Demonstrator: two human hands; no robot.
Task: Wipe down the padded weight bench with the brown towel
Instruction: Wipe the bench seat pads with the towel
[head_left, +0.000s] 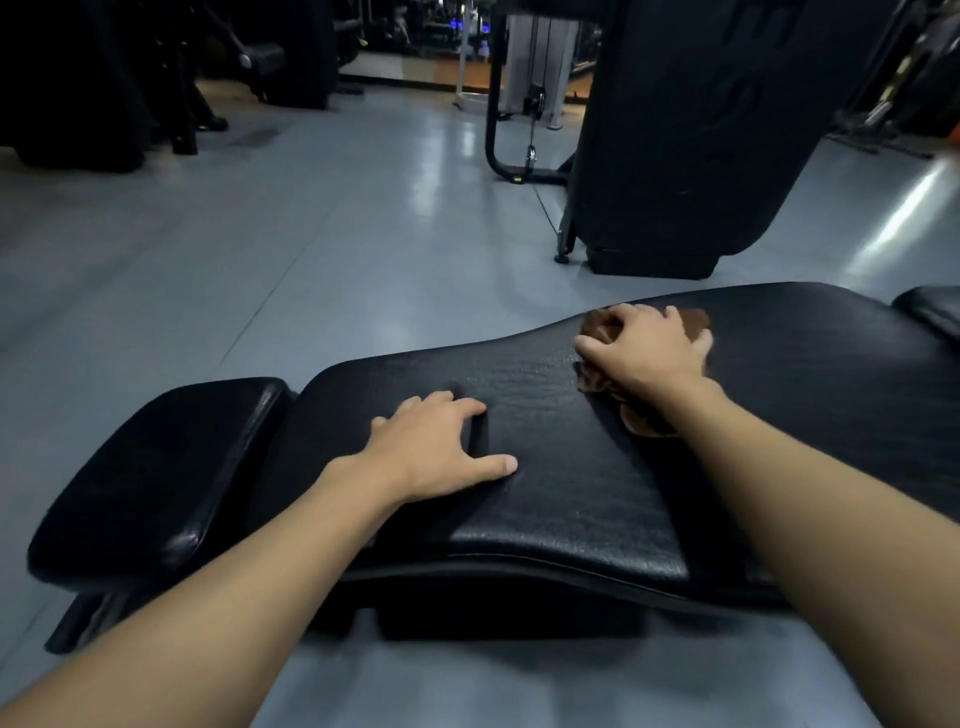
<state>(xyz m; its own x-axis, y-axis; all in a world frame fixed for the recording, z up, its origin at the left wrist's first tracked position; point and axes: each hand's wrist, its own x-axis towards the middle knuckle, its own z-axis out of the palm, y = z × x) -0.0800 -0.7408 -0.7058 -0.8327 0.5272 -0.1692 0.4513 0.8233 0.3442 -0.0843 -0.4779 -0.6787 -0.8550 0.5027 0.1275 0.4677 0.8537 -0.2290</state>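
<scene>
The left hand (431, 447) lies flat on the padded bench (561, 493), fingers (465, 408) spread and holding nothing, probably to brace the person leaning over. Further along the same pad, towards its far edge, the right hand (644, 348) presses down on the bunched brown towel (695, 319), fingers curled into the cloth so it should not slip while wiping.

Dim scene. Pale streaks of glare lie on the grey floor (431, 171); the bench (571, 467) shows faint sheen. Background machines (691, 130) are dark, soft. Edges bend.
</scene>
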